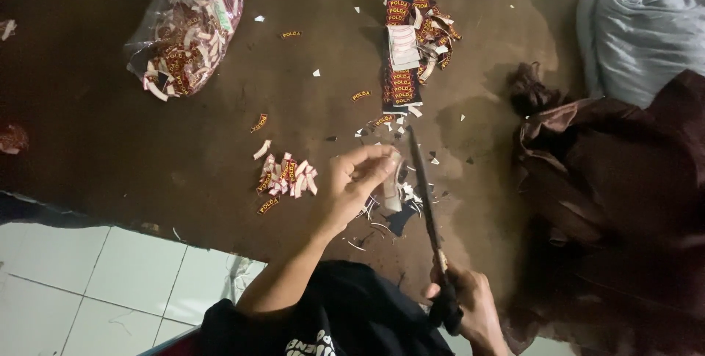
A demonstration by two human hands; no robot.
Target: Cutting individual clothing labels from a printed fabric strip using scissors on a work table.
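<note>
My left hand [356,180] pinches a narrow strip of woven labels [393,183], its pale back showing, just above the dark brown surface. My right hand [470,308] grips the black handles of long scissors [424,194], and the blades point away from me right beside the strip. A small heap of cut labels [286,178], black with red and yellow lettering, lies to the left of my left hand. Uncut label strips [407,44] are stacked farther away at the top centre.
A clear plastic bag [183,29] stuffed with cut labels lies at the top left. Dark brown cloth [609,202] is piled at the right, with a grey bundle [646,26] behind it. Small scraps dot the brown surface [110,136]. White floor tiles [95,282] show at the lower left.
</note>
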